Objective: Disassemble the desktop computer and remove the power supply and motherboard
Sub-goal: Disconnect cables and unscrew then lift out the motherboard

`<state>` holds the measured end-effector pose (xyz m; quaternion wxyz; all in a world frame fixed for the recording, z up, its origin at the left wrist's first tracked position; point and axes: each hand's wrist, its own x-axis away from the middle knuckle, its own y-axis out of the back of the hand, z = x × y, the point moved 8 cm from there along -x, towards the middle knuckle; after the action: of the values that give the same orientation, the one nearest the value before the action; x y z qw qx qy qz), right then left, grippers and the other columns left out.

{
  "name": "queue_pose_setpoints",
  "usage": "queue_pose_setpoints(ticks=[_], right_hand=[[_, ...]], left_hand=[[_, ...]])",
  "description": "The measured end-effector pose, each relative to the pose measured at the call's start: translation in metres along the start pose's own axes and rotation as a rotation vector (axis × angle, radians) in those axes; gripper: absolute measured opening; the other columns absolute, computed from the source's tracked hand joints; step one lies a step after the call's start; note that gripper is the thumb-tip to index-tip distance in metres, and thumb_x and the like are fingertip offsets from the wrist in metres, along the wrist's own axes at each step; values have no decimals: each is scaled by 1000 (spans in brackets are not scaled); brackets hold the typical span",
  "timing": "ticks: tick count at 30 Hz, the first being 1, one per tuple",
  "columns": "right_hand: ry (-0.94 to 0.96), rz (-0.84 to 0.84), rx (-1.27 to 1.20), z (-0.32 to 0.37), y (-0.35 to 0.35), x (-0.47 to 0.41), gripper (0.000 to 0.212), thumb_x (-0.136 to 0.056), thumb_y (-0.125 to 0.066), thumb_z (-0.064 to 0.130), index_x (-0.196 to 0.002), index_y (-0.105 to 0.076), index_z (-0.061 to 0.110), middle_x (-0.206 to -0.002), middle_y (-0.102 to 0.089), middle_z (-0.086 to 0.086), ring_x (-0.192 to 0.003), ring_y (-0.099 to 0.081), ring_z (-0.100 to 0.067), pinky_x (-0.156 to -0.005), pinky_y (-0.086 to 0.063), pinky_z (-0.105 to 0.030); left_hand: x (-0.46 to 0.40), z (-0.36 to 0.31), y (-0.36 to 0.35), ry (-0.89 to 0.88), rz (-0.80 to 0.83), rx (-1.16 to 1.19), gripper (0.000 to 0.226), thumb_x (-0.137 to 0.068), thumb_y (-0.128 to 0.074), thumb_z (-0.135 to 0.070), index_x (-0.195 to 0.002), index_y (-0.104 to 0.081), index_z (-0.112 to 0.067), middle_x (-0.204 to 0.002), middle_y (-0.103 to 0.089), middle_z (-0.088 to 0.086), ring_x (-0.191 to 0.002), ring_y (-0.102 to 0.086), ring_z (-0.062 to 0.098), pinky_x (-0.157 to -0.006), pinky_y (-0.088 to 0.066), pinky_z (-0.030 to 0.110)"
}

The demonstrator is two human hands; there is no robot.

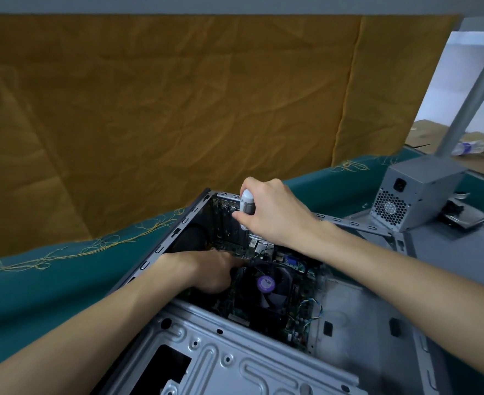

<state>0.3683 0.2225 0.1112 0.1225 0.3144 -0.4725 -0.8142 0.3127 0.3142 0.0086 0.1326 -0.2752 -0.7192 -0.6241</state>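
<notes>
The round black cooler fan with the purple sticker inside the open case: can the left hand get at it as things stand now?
Probably yes. The left hand already rests inside the open grey metal case, right beside the black cooler fan, and nothing lies over the fan.

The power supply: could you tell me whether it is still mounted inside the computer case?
No, the power supply stands outside the computer case, on the table to its right.

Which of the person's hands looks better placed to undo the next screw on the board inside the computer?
The right hand, probably: it already grips the screwdriver, held upright over the board inside the case. The left hand holds no tool; it rests inside beside the fan.
</notes>
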Motion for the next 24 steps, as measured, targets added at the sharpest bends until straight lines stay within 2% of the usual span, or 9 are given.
queue_pose_setpoints(ticks=[3, 7, 12, 16, 22, 24], right_hand=[[-29, 2, 71, 1, 1, -2, 35, -89, -74, 45, -93, -55, 15, -81, -64, -6, -77, -60, -30, -58, -43, -34], [-46, -13, 84, 4, 3, -4, 38, -89, -75, 45, -90, -54, 13, -75, -60, -5, -72, -59, -27, -46, -33, -28], [-67, -4, 76, 9, 0, -7, 37, -90, -76, 42, -89, -51, 14, -71, -52, 0, -73, -58, -28, -53, -37, -32], [-54, 14, 72, 12, -3, -7, 34, -90, -76, 40, -93, -53, 14, -79, -61, -6, -78, -61, -30, -59, -48, -35], [-49, 40, 37, 7, -4, -8, 32, -88, -79, 36, -86, -53, 17, -81, -59, -3, -78, -59, -28, -50, -34, -29], [-38, 47, 38, 7, -5, -9, 31, -87, -80, 34, -84, -54, 18, -89, -55, -2, -82, -58, -26, -59, -42, -31]], left_hand=[[0, 0, 0, -1, -5, -6, 74, -96, -36, -2, -160, -20, -37, -166, -27, 7, -147, -36, 27, -114, -35, 31], [0, 0, 0, -2, -3, -9, 74, -96, -36, -2, -160, -21, -37, -166, -26, 7, -148, -35, 26, -117, -34, 33], [1, -1, 1, -10, -12, -1, 73, -96, -37, -3, -159, -23, -38, -163, -33, 7, -144, -40, 26, -115, -37, 33], [0, 0, 1, -7, -21, -5, 71, -98, -36, -3, -159, -24, -37, -163, -34, 8, -144, -41, 26, -114, -37, 32], [-5, 2, 0, -13, -35, -29, 62, -101, -37, -8, -158, -30, -32, -160, -38, 8, -143, -42, 26, -115, -37, 33], [-8, 3, -1, -24, -39, -40, 57, -103, -38, -12, -157, -32, -32, -159, -41, 8, -141, -44, 26, -115, -38, 36]])
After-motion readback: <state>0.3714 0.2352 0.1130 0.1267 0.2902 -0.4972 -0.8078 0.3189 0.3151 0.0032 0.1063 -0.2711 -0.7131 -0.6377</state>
